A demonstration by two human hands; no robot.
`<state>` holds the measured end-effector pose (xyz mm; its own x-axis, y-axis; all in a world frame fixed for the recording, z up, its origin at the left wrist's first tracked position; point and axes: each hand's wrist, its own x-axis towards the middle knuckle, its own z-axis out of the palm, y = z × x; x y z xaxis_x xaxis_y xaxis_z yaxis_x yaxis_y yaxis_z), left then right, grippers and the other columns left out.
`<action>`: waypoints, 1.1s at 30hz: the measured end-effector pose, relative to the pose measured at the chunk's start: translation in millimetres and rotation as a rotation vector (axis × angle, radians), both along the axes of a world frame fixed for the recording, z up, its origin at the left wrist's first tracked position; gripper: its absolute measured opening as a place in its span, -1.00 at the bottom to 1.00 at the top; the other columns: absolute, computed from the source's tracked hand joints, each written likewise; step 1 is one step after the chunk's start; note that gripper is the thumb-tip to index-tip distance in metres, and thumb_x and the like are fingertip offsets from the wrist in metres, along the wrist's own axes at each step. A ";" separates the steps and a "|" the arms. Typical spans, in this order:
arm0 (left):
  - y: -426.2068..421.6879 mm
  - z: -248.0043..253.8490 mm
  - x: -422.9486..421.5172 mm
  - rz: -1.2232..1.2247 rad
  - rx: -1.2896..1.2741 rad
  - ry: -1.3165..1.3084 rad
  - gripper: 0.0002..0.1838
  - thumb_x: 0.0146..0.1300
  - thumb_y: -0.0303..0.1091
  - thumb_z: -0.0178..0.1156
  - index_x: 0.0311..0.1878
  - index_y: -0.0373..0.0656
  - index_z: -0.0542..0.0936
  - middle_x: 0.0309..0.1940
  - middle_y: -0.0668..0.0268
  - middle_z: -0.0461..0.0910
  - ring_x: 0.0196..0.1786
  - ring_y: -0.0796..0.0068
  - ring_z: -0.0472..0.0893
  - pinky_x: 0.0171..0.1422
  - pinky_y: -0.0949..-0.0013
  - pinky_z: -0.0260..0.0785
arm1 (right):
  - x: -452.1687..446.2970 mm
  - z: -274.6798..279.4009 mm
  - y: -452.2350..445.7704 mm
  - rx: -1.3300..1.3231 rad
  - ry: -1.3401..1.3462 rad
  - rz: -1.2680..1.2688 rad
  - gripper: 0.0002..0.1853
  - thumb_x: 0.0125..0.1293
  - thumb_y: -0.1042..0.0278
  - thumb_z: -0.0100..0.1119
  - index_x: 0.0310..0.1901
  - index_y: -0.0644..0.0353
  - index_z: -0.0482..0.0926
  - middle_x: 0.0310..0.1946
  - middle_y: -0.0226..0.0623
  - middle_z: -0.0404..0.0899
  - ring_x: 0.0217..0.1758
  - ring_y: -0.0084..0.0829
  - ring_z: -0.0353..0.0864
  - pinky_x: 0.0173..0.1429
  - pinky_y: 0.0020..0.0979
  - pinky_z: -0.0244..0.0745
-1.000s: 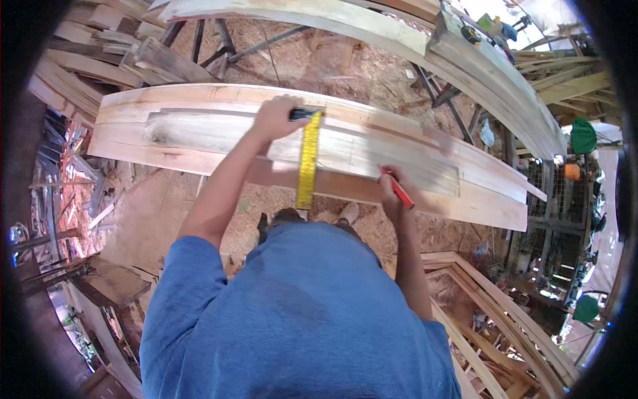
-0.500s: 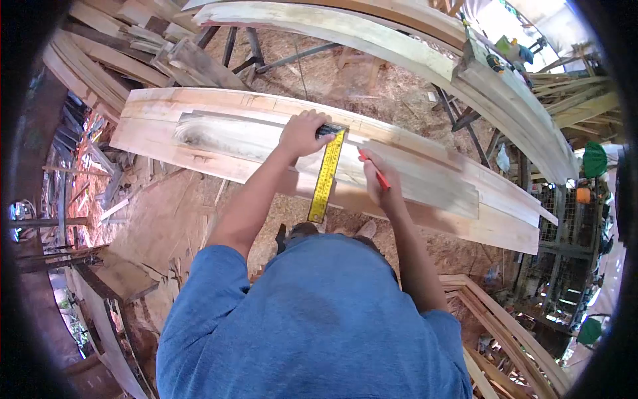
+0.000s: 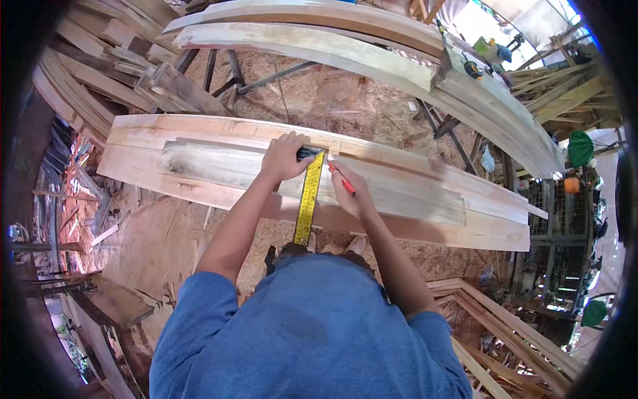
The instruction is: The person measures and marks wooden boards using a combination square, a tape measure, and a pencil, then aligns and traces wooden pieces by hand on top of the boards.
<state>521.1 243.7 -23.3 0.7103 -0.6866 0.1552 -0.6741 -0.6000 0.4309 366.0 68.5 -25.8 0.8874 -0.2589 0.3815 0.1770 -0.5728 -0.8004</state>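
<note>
My left hand [image 3: 283, 157] is closed around the black stock of a try square [image 3: 306, 207], whose yellow, marked blade points back toward my body. The square lies across a weathered grey board [image 3: 392, 186], which rests on a wider pale wooden panel [image 3: 133, 149]. A red pencil [image 3: 343, 180] is gripped in my right hand [image 3: 350, 191]. Its tip is close to the upper end of the yellow blade, on the right side. Whether the tip touches the wood I cannot tell.
Beyond the panel, long curved beams [image 3: 312, 48] stand on dark trestle legs [image 3: 236, 70]. A stack of planks [image 3: 166, 86] is at the upper left. At the lower right lie jointed wooden frames [image 3: 505, 326]. Shavings cover the floor [image 3: 325, 93]. A power tool [image 3: 472, 69] sits on a beam.
My right hand has brought the pencil left, close to the square's blade. The whole view has shifted, with the panel appearing slightly lower and further left. My left hand keeps its grip on the square.
</note>
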 end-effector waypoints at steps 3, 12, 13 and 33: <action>1.0 -1.5 0.9 -0.003 -0.036 -0.019 -0.49 0.19 0.11 0.35 -0.03 -0.14 0.64 -0.06 0.13 0.61 0.06 0.03 0.56 0.13 -0.01 0.36 | 5.5 7.9 0.2 -0.003 0.147 0.036 -0.68 0.44 0.37 0.13 0.17 0.13 0.63 -0.34 0.04 0.67 -0.25 0.08 0.65 -0.14 0.00 0.50; 1.6 -1.2 0.6 -0.011 -0.102 -0.068 -0.49 0.17 0.12 0.36 -0.07 -0.15 0.64 -0.13 0.14 0.64 0.05 0.05 0.56 0.16 0.02 0.36 | 3.4 22.2 7.6 -0.096 0.310 0.009 -0.70 0.45 0.32 0.06 0.11 0.16 0.66 -0.27 0.08 0.67 -0.25 0.06 0.62 -0.03 -0.08 0.52; 2.5 -0.3 2.5 -0.008 -0.050 -0.018 -0.48 0.17 0.12 0.36 0.00 -0.13 0.64 -0.08 0.13 0.64 0.11 0.04 0.55 0.22 0.00 0.35 | 1.5 27.3 9.7 -0.125 0.285 0.034 -0.70 0.44 0.34 0.05 0.09 0.17 0.66 -0.27 0.07 0.67 -0.25 0.06 0.62 -0.03 -0.07 0.52; 1.0 0.7 1.6 0.006 -0.037 0.025 -0.49 0.14 0.13 0.38 -0.01 -0.06 0.65 -0.12 0.14 0.62 0.09 0.06 0.60 0.17 0.01 0.39 | -4.8 26.1 20.8 -0.090 0.189 -0.014 -0.63 0.36 0.29 0.17 0.14 0.23 0.63 -0.27 0.14 0.66 -0.05 0.12 0.60 0.07 -0.03 0.52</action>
<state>522.7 244.7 -22.6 0.7182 -0.6765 0.1627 -0.6595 -0.5873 0.4692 361.2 89.2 0.3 0.9419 -0.2439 0.2311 0.0205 -0.6448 -0.7641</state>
